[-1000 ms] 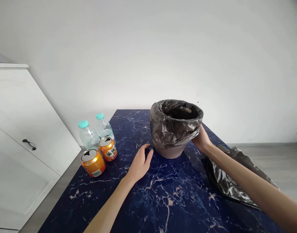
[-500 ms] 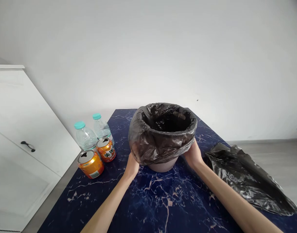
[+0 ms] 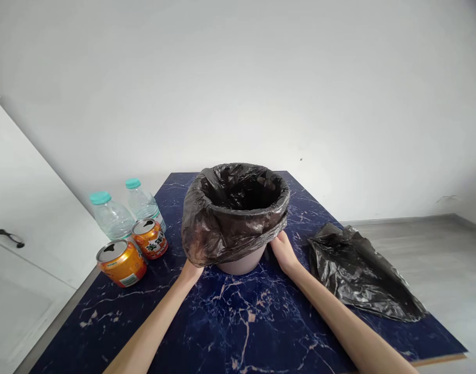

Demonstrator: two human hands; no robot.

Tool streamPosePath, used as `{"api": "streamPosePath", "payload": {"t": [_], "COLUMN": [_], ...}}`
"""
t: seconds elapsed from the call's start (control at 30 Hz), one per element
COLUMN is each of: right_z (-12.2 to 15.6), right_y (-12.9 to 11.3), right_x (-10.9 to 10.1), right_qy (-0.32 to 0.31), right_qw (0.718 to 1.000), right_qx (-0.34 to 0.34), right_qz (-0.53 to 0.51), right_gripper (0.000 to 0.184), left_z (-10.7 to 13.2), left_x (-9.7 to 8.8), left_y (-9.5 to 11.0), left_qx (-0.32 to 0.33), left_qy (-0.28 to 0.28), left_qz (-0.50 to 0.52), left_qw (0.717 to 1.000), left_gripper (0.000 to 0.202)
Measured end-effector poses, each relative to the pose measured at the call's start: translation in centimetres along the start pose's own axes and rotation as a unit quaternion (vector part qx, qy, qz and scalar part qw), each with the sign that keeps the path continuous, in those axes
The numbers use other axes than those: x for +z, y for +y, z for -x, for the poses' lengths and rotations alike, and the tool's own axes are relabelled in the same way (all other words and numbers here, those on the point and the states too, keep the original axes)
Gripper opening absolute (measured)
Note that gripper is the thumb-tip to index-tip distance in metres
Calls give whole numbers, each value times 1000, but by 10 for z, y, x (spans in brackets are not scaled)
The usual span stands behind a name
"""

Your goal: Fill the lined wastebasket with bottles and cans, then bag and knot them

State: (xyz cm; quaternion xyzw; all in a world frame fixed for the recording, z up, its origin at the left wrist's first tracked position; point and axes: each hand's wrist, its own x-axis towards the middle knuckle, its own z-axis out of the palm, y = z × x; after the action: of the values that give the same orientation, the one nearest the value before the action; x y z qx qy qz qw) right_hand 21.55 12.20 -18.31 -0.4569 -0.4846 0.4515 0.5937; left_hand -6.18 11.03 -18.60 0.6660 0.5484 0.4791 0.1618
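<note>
A black garbage bag (image 3: pixel 238 236) lines a trash bin (image 3: pixel 240 264) on the table, its top folded outward over the rim. Below the fold only the bin's pale lower part shows. On the left, my left hand (image 3: pixel 192 270) reaches under the overhanging plastic; its fingers show dimly through the film, closed on the bag. At the right side of the bin my right hand (image 3: pixel 283 253) grips the lower edge of the fold, its fingertips partly hidden. The bag hangs looser and bulges more on the left.
Two orange drink cans, a nearer can (image 3: pixel 122 267) and a farther can (image 3: pixel 151 241), stand left of the bin. Behind them are two clear bottles with teal caps, including the near bottle (image 3: pixel 112 218). Another black bag (image 3: pixel 364 275) lies flat at the right edge. A white cabinet (image 3: pixel 19 197) stands left.
The view has turned slightly right, so everything sits farther left. My right hand has moved a little down and outward along the bag's fold, and more of its fingers show. The bin stays upright.
</note>
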Motion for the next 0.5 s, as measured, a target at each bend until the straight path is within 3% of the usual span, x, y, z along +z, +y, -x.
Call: {"api": "streamPosePath", "payload": {"t": [0.5], "right_z": [2], "right_y": [-1], "right_x": [0], "right_qy": [-1], "right_qw": [993], "right_qx": [-18], "right_qz": [118], "right_gripper": [20], "left_z": [-2], "left_x": [-9], "left_y": [15], "left_qx": [-14], "left_qy": [-10], "left_qz": [35], "left_qw": [999], "left_gripper": [71]}}
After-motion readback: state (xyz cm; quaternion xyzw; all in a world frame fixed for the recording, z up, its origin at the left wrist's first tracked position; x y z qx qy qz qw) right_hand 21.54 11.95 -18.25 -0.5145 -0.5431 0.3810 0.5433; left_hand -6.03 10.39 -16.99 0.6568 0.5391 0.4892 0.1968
